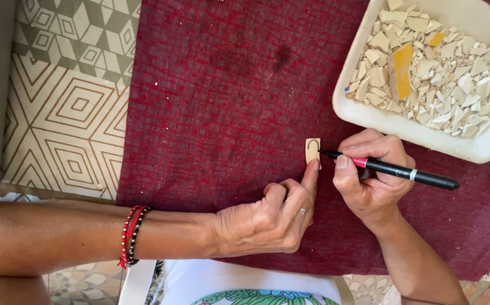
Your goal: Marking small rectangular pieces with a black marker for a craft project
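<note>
A small beige tile piece [312, 149] lies on the dark red cloth [216, 107], with a black curved line drawn on it. My left hand [273, 217] has its fingers curled and its index fingertip pressed on the piece's lower edge. My right hand [372, 175] grips a black marker [403, 172] with a red band. The marker's tip touches the right side of the tile piece.
A white tray [482, 144] at the upper right holds several broken cream tile shards and two yellow pieces. The cloth covers a table with a beige geometric pattern [64, 113] exposed at the left. Red and black bead bracelets [132, 236] ring my left wrist.
</note>
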